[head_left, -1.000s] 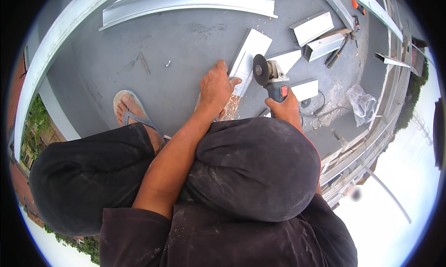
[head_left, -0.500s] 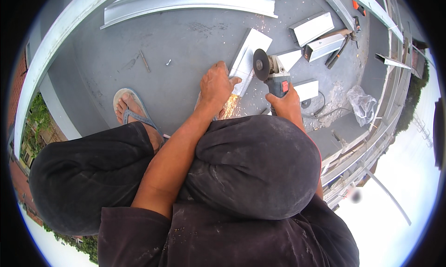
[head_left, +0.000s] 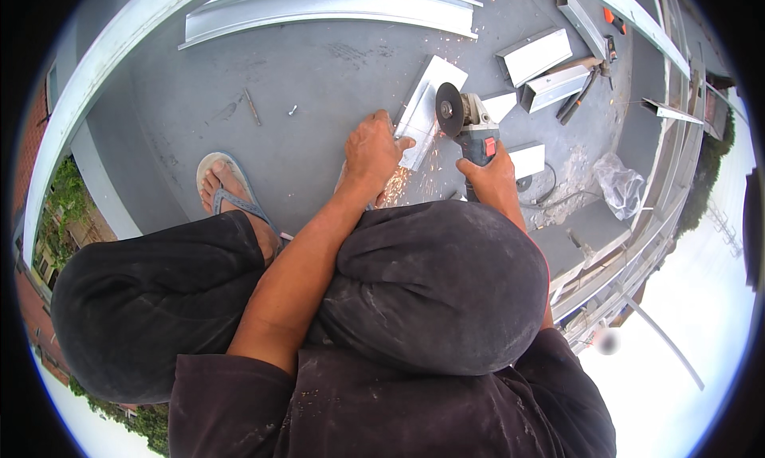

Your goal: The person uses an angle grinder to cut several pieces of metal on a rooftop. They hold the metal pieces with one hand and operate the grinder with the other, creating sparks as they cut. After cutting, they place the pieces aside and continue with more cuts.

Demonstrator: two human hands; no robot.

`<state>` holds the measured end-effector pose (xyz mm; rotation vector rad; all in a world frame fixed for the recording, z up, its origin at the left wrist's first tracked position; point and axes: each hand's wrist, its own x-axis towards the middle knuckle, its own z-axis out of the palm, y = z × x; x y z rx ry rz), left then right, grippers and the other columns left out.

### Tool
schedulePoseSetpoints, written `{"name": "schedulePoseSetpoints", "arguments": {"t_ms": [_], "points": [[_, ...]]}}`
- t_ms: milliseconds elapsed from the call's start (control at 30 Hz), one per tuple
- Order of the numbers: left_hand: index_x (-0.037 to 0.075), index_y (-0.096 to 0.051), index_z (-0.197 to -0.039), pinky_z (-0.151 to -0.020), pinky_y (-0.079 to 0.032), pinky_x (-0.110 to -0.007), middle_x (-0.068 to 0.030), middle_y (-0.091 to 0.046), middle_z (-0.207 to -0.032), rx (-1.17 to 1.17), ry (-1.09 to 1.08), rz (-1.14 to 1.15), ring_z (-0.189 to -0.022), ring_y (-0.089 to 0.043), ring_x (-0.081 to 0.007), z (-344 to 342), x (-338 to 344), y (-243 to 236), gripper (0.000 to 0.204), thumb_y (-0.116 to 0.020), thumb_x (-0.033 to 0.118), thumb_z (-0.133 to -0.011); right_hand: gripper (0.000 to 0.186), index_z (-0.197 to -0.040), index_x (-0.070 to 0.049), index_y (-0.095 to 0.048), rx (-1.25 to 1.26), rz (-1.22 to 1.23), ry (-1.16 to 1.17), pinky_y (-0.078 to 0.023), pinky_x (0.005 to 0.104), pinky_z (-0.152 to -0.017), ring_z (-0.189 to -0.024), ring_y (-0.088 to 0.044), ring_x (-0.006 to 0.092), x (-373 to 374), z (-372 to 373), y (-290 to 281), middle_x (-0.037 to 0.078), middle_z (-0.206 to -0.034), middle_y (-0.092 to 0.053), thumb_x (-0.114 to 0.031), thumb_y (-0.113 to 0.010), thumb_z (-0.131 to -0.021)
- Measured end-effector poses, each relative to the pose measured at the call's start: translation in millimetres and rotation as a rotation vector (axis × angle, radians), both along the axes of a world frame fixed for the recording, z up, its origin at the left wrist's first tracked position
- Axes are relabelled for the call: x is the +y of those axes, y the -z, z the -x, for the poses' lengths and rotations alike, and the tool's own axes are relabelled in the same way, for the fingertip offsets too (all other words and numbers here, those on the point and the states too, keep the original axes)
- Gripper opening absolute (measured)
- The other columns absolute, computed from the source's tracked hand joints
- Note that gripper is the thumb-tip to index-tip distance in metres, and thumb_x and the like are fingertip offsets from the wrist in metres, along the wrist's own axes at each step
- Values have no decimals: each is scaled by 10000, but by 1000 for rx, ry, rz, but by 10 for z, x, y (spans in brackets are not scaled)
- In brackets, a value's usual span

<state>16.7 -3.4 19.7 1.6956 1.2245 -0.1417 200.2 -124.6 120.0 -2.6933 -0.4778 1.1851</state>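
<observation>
My right hand is wrapped round the body of an angle grinder, grey and black with a red switch. Its dark cutting disc is at the right side of a short silvery metal channel. My left hand grips the near left part of that channel, the thumb lying on its top face. Sparks spray down toward my legs from the channel's near end. The disc's lower edge and where it meets the metal are hard to make out.
Long metal channels lie across the far floor. Cut channel pieces, a hammer and pliers are at the far right. A cable runs near a clear plastic bag. My sandalled foot stands at left.
The spark spray is a little thinner, with more sparks scattered at the grinder's side. The channel's far end sits slightly lower in the picture. Both hands keep their grips.
</observation>
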Motion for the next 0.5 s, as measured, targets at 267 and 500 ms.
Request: {"name": "schedulePoseSetpoints", "arguments": {"t_ms": [267, 500], "points": [[-6, -706, -1014, -838, -561, -508, -214, -782, -1022, 26, 17, 19, -958, -763, -412, -13, 16, 8, 480, -981, 348, -843, 703, -1346, 101, -637, 3, -19, -1, -567, 509, -1047, -1174, -750, 481, 38, -12, 0, 326, -1216, -772, -282, -845, -795], [-7, -707, -1011, -841, -559, -512, -213, -780, -1027, -15, -1, 12, -963, -760, -409, 2, 16, 20, 485, -986, 349, -836, 700, -1337, 104, -634, -26, 21, -20, -568, 508, -1040, -1162, -755, 477, -9, -24, 67, 325, -1196, -776, -286, -845, -796]]}}
